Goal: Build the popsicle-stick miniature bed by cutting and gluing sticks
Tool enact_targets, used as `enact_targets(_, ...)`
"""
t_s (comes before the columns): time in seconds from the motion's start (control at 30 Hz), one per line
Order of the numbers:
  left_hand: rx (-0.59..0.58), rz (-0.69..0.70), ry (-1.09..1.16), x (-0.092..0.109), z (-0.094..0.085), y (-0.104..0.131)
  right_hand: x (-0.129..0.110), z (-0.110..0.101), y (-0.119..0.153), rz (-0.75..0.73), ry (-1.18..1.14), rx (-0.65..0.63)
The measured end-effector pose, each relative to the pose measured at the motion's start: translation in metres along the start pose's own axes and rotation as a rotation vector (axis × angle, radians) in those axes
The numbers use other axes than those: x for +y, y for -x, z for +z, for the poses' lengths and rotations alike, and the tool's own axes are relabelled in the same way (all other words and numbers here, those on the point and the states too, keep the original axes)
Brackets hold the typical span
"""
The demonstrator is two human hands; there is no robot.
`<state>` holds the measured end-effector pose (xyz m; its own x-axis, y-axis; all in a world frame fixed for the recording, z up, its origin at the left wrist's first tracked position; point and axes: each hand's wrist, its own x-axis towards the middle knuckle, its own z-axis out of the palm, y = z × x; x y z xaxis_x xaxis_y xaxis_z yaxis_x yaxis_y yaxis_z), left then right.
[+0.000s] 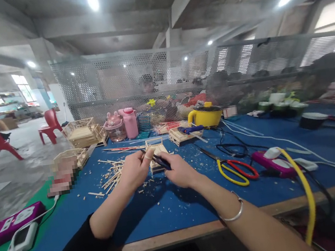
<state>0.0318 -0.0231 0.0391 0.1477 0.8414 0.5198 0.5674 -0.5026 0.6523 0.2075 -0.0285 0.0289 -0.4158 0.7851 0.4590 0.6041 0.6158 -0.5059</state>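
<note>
My right hand [178,169] is closed round the dark handle of a slim tool [162,162]; whether it is a knife or a cutter I cannot tell. Against the tool's far end, my left hand [134,169] is closed in a pinch, with a pale wrap or stick piece at its thumb; what lies in its fingers is hidden. Just behind both hands stands a small wooden stick model [157,147], partly covered by them. Loose wooden sticks [112,175] and small offcuts are strewn on the blue tabletop [180,211], left of my hands.
Scissors [239,171] with yellow and red handles lie at right, near a purple power strip [275,164] and cables. A blue glue gun [191,129] rests on another wooden piece [177,137]. Behind are a yellow pot [208,116], a pink bottle [130,123] and a perforated screen [110,79].
</note>
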Motion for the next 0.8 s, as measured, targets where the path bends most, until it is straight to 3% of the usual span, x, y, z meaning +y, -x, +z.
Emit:
enact_targets(0.17, 0.076, 0.003, -0.025, -0.001, 0.008, -0.005, 0.007, -0.004, 0.000, 0.017, 0.090, 0.030)
enact_targets(0.47, -0.156, -0.054, 0.046, -0.015, 0.001, 0.007, 0.004, 0.003, 0.001, 0.005, 0.283, -0.015)
enact_targets(0.8, -0.220, 0.025, 0.156, -0.008, 0.014, 0.020, 0.005, 0.006, -0.002, 0.090, 0.499, 0.140)
